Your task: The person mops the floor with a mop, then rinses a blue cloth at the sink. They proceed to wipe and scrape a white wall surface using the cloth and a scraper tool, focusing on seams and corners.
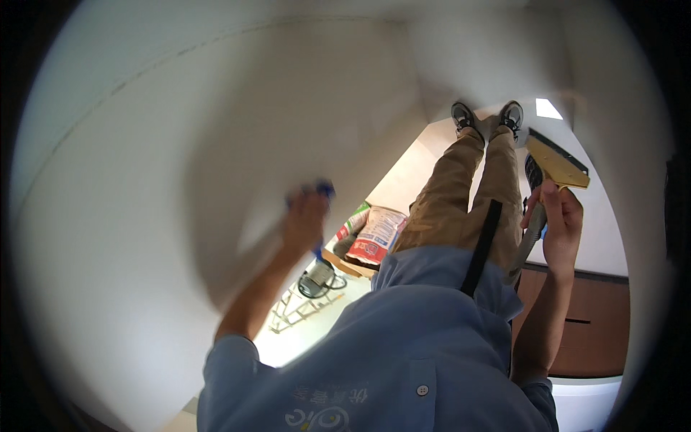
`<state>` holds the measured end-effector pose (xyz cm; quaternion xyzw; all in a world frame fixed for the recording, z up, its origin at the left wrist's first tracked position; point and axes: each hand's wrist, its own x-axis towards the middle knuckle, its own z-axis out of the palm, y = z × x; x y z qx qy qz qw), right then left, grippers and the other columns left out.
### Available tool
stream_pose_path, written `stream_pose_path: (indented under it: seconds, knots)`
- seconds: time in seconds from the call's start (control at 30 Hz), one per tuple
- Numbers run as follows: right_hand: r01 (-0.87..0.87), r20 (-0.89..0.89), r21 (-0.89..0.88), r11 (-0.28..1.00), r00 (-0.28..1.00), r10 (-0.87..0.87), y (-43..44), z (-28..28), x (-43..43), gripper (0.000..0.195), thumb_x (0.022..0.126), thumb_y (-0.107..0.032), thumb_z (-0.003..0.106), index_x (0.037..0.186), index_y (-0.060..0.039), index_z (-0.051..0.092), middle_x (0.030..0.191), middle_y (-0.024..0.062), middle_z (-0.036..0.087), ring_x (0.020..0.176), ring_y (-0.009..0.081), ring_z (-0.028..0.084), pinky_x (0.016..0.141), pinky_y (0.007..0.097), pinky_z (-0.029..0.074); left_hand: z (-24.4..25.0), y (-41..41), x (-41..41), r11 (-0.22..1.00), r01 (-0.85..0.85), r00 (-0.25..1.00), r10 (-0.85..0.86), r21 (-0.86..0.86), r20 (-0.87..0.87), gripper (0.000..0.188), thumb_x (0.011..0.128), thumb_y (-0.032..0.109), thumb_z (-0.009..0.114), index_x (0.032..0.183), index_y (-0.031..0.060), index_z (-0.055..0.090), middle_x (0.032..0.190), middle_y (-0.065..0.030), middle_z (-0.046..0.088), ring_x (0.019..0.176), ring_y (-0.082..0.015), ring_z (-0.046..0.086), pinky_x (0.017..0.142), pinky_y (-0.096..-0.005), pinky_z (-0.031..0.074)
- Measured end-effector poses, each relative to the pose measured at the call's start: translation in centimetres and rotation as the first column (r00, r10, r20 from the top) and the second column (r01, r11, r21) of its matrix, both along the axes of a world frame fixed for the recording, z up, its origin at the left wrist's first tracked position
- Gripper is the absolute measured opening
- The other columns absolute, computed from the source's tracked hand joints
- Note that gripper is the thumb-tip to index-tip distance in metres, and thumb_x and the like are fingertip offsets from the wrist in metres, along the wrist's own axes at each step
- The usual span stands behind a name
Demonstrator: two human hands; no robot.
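Observation:
My left hand (306, 218) is blurred and closed around a blue object (325, 188), whose kind I cannot make out. It is at the broad white panel or wall (129, 178) on the left; contact is not clear. In my right hand (561, 216) is a gold-coloured wide-bladed scraper or squeegee (559, 161) with a dark edge, raised beside my right leg. Behind that hand runs a grey ribbed hose (532, 235), with a black part (533, 170) near its upper end. Whether my fingers also grip the hose is hidden.
Below on the left are printed bags (376, 235) in a cardboard box (345, 264), a canister vacuum-like machine (318, 278) and a ladder (307, 312). A brown drawer-fronted cabinet (588, 340) is at right. My shoes (510, 116) are close to a pale wall. A black strap (481, 248) hangs at my waist.

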<state>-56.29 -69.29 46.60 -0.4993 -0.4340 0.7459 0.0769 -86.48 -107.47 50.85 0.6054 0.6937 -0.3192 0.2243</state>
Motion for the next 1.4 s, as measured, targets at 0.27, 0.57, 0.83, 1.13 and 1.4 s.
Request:
stream_pose_path:
  seconds: [0.27,0.57,0.83,1.13,1.4]
  knots:
    - [0.024,0.113,0.037,0.999,0.993,-0.028,-0.5,-3.0,4.1,0.031,0.101,-0.028,0.054,0.081,-0.0038,0.056,0.069,0.0035,0.059,0.053,0.0095,0.057,0.047,0.0228,0.041,-2.6,6.9,-12.7,0.993,0.102,0.954,-0.08,0.062,-0.288,0.046,0.083,0.012,0.053,0.128,0.0061,0.057,0.128,-0.0122,0.057,0.127,-0.0297,0.047,0.111,-0.0548,0.027]
    - [-0.034,0.329,0.029,0.999,0.944,0.022,-2.9,-6.8,10.5,0.037,0.101,-0.035,0.049,0.082,-0.0046,0.057,0.066,0.0045,0.056,0.049,0.0098,0.054,0.045,0.0234,0.042,-10.9,12.2,-13.3,0.997,-0.015,0.932,-0.013,-0.074,-0.362,0.036,0.086,0.013,0.05,0.121,0.0068,0.058,0.122,-0.0122,0.06,0.117,-0.0325,0.053,0.108,-0.0528,0.032]
    - [-0.005,0.364,-0.006,1.0,0.932,0.007,-5.0,-11.1,10.4,0.037,0.103,-0.032,0.045,0.081,-0.0044,0.057,0.063,0.0045,0.055,0.047,0.0101,0.053,0.043,0.0235,0.04,-12.8,1.4,-1.6,0.968,-0.027,0.969,0.087,-0.25,0.233,0.027,0.085,0.021,0.059,0.108,0.0102,0.067,0.114,-0.0072,0.063,0.117,-0.0271,0.054,0.107,-0.0476,0.035]
    - [-0.184,0.441,0.076,0.98,0.888,0.133,-5.6,-10.5,10.9,0.035,0.103,-0.033,0.043,0.092,-0.0056,0.06,0.063,0.0047,0.057,0.046,0.0087,0.052,0.041,0.0239,0.039,-20.7,18.3,-20.4,0.906,0.391,0.819,-0.423,-0.163,-0.386,0.036,0.086,0.018,0.054,0.12,0.009,0.059,0.127,-0.0106,0.055,0.112,-0.0309,0.054,0.095,-0.0551,0.04]
    - [-0.101,0.359,-0.006,0.995,0.928,0.096,-6.0,-11.4,9.1,0.038,0.104,-0.032,0.039,0.081,-0.0072,0.056,0.061,0.0038,0.055,0.044,0.0078,0.05,0.04,0.0229,0.038,-18.6,-2.8,5.4,0.946,0.03,0.895,0.119,-0.324,0.429,0.032,0.083,0.019,0.057,0.107,0.0012,0.068,0.112,-0.0148,0.062,0.118,-0.0323,0.051,0.11,-0.0545,0.03]
